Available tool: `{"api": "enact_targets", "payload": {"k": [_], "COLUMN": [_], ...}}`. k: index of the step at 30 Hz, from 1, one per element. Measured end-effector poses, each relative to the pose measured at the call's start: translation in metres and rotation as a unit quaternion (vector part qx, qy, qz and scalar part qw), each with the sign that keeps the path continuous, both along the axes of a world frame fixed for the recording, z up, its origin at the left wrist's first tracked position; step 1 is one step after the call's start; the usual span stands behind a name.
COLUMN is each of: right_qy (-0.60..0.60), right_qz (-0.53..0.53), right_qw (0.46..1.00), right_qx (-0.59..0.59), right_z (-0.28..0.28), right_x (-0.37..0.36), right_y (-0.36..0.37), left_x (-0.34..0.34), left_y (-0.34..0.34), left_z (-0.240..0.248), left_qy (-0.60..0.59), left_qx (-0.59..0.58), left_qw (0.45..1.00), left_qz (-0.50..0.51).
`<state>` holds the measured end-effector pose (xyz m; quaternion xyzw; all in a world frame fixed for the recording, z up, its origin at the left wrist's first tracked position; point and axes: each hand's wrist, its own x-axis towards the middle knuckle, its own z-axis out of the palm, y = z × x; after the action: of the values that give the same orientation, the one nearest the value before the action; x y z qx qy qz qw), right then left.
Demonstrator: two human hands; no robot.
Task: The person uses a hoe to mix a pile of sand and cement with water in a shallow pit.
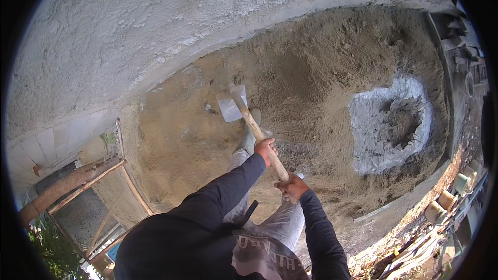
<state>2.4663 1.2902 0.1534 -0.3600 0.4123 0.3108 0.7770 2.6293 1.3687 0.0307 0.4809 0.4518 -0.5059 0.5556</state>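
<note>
Both hands grip the pale wooden handle of a hoe (pixel 252 123). My left hand (pixel 266 151) is closed around the middle of the handle. Lower down, my right hand (pixel 294 187) wraps the handle's near end, close to my body. At the far end, the broad metal hoe blade (pixel 228 108) is at or just above the brown soil (pixel 192 135); I cannot tell whether it touches. My boot (pixel 256 115) shows beside the blade, partly behind the handle.
A rough grey wall (pixel 171 26) borders the soil on the far side. To the right lies a ring of grey, wet-looking mix (pixel 365 119) with a hollow inside. Wooden poles (pixel 78 184) stand at left; wood scraps (pixel 415 249) and containers (pixel 436 211) lie at lower right.
</note>
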Motion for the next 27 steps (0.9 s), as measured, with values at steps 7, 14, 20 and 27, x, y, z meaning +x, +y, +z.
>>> {"api": "enact_targets", "payload": {"k": [7,14,20,27], "right_qy": [-0.024,-0.036,0.063,0.145], "right_qz": [-0.066,-0.123,-0.208,-0.192], "right_qw": [0.997,0.991,0.970,0.971], "right_qx": [0.005,0.042,0.111,-0.017], "right_z": [-0.103,-0.189,-0.165,-0.053], "right_x": [0.256,0.272,0.143,-0.019], "right_y": [0.047,-0.013,-0.077,-0.140], "left_x": [0.261,0.279,0.135,-0.052], "left_y": [0.033,-0.047,-0.121,-0.187], "left_z": [-0.085,-0.168,-0.162,-0.089], "left_qy": [-0.094,-0.128,-0.088,0.054], "left_qx": [0.118,0.141,0.128,-0.002], "left_qw": [0.979,0.967,0.967,0.986], "left_qz": [-0.136,-0.171,-0.203,-0.157]}}
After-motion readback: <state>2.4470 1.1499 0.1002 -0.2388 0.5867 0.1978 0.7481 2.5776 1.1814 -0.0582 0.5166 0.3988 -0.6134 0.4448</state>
